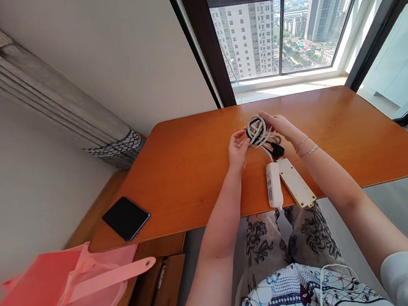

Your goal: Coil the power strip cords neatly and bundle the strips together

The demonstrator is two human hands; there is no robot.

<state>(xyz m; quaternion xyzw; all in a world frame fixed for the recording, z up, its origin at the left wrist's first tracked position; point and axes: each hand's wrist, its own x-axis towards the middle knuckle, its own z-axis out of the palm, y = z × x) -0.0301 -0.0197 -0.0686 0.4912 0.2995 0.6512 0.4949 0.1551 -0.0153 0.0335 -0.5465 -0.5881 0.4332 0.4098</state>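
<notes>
Over the middle of the table, a coiled power cable (257, 132), white with black strands, is held between my two hands. My left hand (238, 149) pinches its left side with thumb and fingers. On the other side, my right hand (278, 125) has its fingers closed at the coil's upper right edge; part of that grip is hidden. A black plug (277, 150) hangs just below the coil. Two white power strips lie side by side near the front edge: a narrow power strip (274, 186) with its sockets turned left, and a wider power strip (296, 182) lying slanted.
The orange-brown wooden table (191, 169) ends close to my lap. A black-screened tablet (126, 218) lies at its left. Lower left, a pink bag (83, 294) with a strap rests beside wooden drawers (166, 293). Behind the table are a window (282, 32) and a tied curtain (48, 88).
</notes>
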